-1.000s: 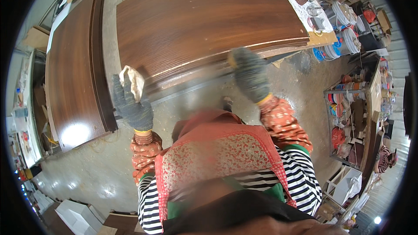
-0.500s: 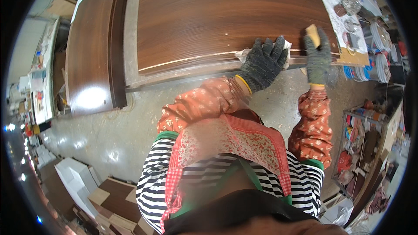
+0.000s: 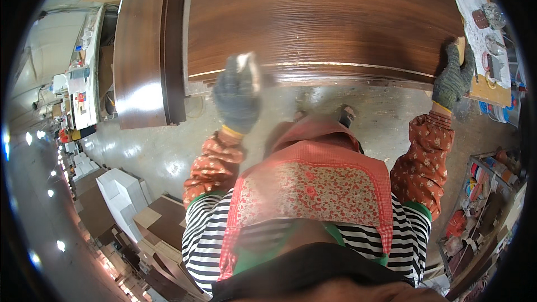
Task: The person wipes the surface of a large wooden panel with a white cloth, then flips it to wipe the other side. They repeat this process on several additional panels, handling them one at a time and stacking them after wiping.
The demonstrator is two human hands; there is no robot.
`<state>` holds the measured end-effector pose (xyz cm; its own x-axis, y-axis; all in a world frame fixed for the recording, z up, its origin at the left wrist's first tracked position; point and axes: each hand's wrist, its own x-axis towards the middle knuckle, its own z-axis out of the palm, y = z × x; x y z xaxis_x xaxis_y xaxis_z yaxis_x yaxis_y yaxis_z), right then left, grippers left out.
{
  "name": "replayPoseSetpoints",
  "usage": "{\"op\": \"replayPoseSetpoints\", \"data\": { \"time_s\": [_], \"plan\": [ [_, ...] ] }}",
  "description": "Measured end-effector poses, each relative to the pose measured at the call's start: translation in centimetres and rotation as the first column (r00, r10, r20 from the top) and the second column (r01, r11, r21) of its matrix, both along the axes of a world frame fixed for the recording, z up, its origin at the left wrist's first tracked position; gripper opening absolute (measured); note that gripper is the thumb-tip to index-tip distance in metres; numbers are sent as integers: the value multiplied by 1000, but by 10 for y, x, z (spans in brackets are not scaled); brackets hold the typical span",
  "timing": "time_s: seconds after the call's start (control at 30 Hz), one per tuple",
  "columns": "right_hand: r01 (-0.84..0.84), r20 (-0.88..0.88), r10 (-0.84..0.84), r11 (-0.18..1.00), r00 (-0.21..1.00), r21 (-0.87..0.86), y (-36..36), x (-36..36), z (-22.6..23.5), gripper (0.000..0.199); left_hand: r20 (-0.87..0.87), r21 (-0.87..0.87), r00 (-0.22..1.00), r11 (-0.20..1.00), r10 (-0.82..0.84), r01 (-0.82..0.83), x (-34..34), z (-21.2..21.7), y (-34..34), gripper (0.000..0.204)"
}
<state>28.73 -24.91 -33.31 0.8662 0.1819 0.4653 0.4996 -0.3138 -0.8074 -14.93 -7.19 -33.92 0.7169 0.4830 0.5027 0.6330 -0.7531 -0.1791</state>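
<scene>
A dark brown wood-grain panel (image 3: 335,17) lies in front of me, with a thin pale line along its near edge. My left hand (image 3: 237,96), in a dark grey knit glove, is smeared by motion at the panel's near left corner. Its fingers close round a crumpled white cloth (image 3: 246,62). At the near right corner my right hand (image 3: 452,83), gloved alike, grips a small tan block (image 3: 460,48), which shows above the fingers. Part of the block is hidden by the glove.
Left of the panel, across a narrow gap, stands a stack of brown panels (image 3: 140,50). Plastic containers (image 3: 493,17) sit on a white-covered surface at the right. A crowded shelf (image 3: 475,190) is at lower right; white foam pieces (image 3: 120,201) lie on the left floor.
My left hand has swept left along the panel's near edge with the white cloth. My right hand, still holding the tan block, appears further right at the corner; the whole view has shifted.
</scene>
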Motion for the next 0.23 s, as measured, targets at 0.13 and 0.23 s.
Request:
{"op": "replayPoseSetpoints", "data": {
  "time_s": [0.13, 0.23],
  "plan": [
    [-76, -85, 81, 996, 993, 55, 2, -2, 1, 45, -11, -45, 996, 995, -84, 84, 71, -19, -39, 60],
    [-202, -271, 311, 909, 911, 364, 8, -3, -2, 47, 71, -67, 992, 992, -102, 107, 77, -3, -36, 61]
  ]
}}
